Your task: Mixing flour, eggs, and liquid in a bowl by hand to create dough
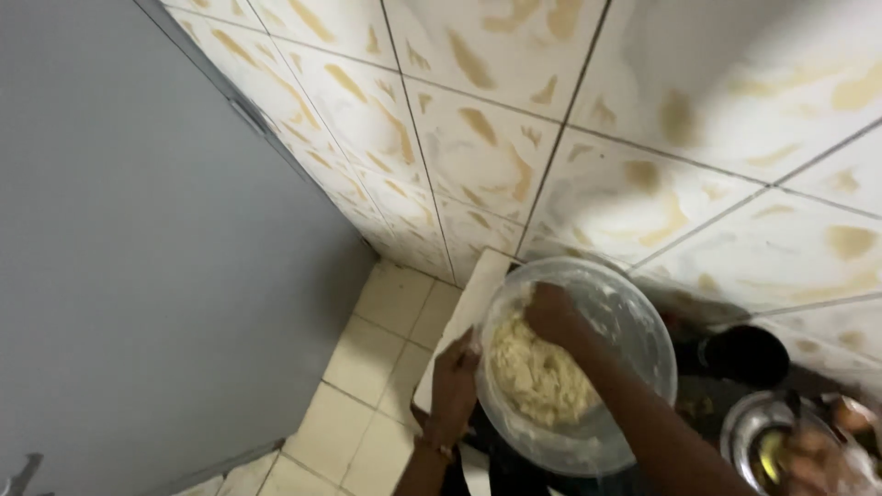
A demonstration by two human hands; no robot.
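A clear round bowl [634, 312] stands on a dark counter near the tiled wall, holding pale yellow dough [537, 377]. My right hand [549, 312] is inside the bowl, fingers curled into the top of the dough. My left hand [454, 384] grips the bowl's left rim from outside, with a bracelet at the wrist.
A metal bowl [749, 432] with food sits at the lower right beside a dark round object [749, 354]. White tiles with tan streaks [570, 147] cover the wall behind. A grey door [138, 257] fills the left, above a pale tiled floor [367, 386].
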